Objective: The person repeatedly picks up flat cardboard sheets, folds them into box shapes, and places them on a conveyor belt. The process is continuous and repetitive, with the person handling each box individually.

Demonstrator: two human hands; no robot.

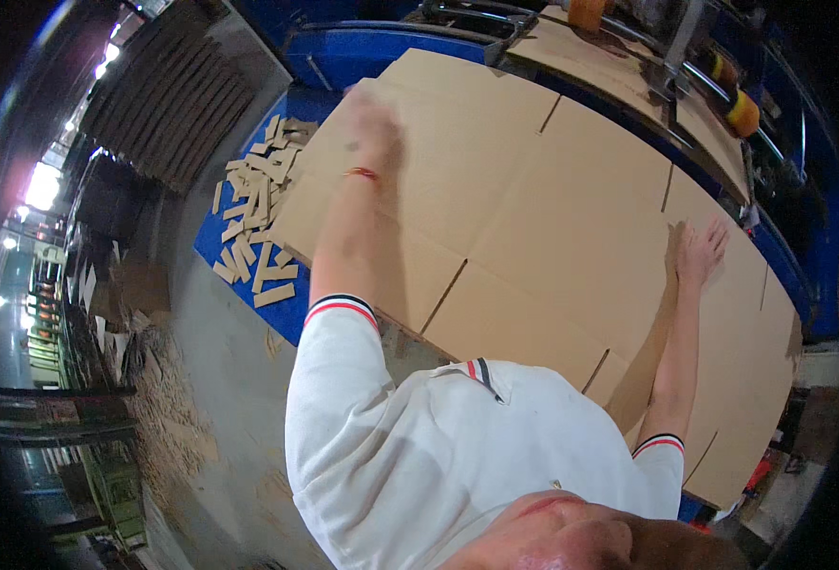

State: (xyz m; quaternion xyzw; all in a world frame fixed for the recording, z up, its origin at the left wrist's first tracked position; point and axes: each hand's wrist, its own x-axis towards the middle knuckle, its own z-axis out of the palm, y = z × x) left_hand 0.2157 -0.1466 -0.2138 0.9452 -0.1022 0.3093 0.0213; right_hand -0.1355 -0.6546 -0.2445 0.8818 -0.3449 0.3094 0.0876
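Left hand [374, 128] is up at the far left corner of the sheet [533, 209], but it's a blur, so can't tell how open it is or if it's gripping the edge. Right hand [702, 252] is open, fingers stretched out, resting on the sheet toward its far right side, not clutching anything. The sheet's big, flat cardboard with narrow slots [445, 294], lying right in front of the person. Off its left edge, loose scraps [258, 195] litter a blue surface [298, 309]. Orange rollers [744, 114] sit beyond, far right.

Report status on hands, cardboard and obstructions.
Left hand blurred, right hand open, both over cardboard sheet. Sheet slotted, creased. Scraps piled beside its left end.
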